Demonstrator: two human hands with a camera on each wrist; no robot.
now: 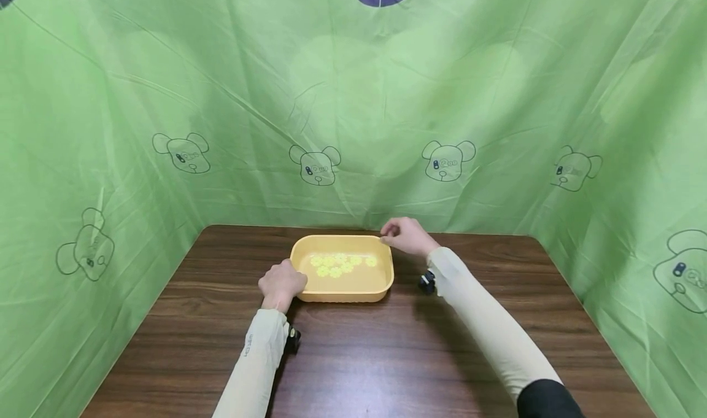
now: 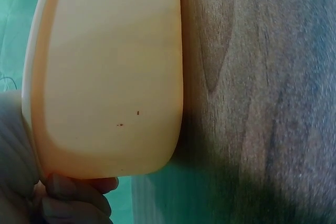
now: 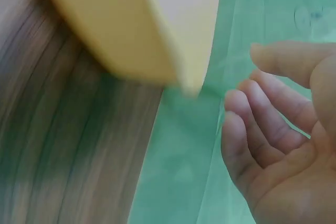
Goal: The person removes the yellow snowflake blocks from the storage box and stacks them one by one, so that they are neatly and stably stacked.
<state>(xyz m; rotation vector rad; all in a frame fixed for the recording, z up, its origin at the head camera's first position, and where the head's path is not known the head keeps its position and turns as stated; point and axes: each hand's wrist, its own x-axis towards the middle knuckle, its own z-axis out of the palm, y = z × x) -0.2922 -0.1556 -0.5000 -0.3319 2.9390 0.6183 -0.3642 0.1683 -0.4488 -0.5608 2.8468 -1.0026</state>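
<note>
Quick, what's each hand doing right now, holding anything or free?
Left hand: closed, gripping the yellow tray by its left side.
Right hand: open, fingers loosely bent, empty, near the tray's far right corner.

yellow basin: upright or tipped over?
Upright. In the head view, the yellow basin has its opening facing up, with pale flower shapes visible inside; the left hand grips its rim.

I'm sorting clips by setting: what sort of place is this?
Probably a makeshift indoor filming booth: green cartoon-printed cloth hangs on three sides of a wood-grain table, and black wrist-worn devices hint at recording.
</note>
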